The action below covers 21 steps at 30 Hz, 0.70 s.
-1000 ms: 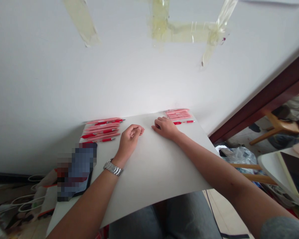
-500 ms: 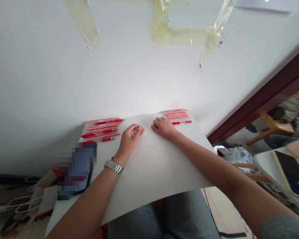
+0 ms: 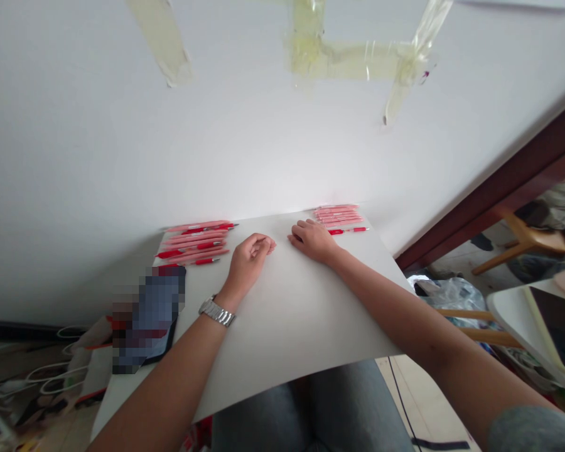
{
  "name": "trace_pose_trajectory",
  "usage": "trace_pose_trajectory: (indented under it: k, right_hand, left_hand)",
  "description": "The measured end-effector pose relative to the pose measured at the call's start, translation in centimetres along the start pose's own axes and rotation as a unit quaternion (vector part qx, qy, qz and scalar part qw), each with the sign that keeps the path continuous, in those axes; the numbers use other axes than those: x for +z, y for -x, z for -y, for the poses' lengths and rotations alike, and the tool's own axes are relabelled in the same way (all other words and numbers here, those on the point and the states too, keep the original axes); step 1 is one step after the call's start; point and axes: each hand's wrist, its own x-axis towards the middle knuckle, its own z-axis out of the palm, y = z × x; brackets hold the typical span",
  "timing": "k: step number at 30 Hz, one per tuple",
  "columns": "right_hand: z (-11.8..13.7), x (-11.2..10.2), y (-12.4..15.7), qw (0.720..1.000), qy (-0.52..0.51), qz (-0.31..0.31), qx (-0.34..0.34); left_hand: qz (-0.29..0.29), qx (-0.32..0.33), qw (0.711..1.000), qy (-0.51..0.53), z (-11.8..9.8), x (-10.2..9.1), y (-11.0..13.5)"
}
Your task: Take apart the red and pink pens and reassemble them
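1. Head view, edges and room: the bench (image 3: 282, 333) meets the wall (image 3: 245, 138) at its far edge; its near edge slants across above the jeans (image 3: 358, 402), and its right edge passes under the right forearm.
2. The left hand (image 3: 250, 256) is loosely closed, fingers curled in against the thumb; I cannot see into the curl. Bench surface separates it from the left pens (image 3: 195, 240), which lie at the far left corner.
3. The right hand (image 3: 313, 241) lies palm down, fingers bent, the thumb a little apart; its underside is hidden, so I cannot tell whether it is fully closed. Just beside it lies a red pen (image 3: 358, 230), with the right pens (image 3: 339, 215) beyond, near the far right corner. A gap parts the two hands.
4. A phone (image 3: 157, 307), pixelated, lies along the left edge, near the left pens.
5. Materials and shapes: the bench is smooth, white and matt. The left pens mix slim pink and red barrels in a loose row; the right pens are pink and tightly packed.
6. A metal link watch (image 3: 218, 311) circles the left wrist. Glossy yellowed tape (image 3: 353, 61) sticks to the wall.
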Motion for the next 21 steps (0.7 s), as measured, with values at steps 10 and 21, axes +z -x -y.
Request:
trace_pose_trajectory:
  k: [10,21]
  right_hand:
    - [0.2,0.3,0.0,1.0,0.001,0.0,0.01]
    - [0.0,0.5,-0.2,1.0,0.001,-0.001,0.003]
  left_hand:
    - [0.008,-0.001,1.0,-0.01,0.3,0.0,0.1]
    - [0.031,0.011,0.997,-0.074,-0.3,-1.8,-0.9]
